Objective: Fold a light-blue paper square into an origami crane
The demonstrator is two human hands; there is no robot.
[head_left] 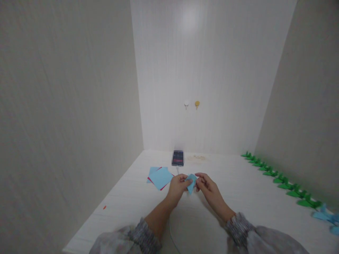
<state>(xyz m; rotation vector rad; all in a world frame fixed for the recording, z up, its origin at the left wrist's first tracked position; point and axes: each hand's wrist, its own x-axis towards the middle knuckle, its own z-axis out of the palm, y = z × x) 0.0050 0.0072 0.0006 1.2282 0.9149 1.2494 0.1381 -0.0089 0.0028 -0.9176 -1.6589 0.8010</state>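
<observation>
A small piece of light-blue paper [191,188], folded to a pointed shape, is held up over the white table. My left hand [175,188] pinches it from the left, thumb lying on its face. At the paper's right edge are the curled thumb and fingers of my right hand [209,190], which seem to grip that edge; the exact contact is too small to see. Left of my hands lies a stack of square paper sheets [160,178], light blue on top with red edges showing beneath.
A dark phone-like device [178,158] sits at the back, with a pale cable [171,231] running toward me. Green folded paper shapes [279,180] line the right side, ending in light-blue ones [324,214]. A red scrap [104,207] lies at left. Walls enclose three sides.
</observation>
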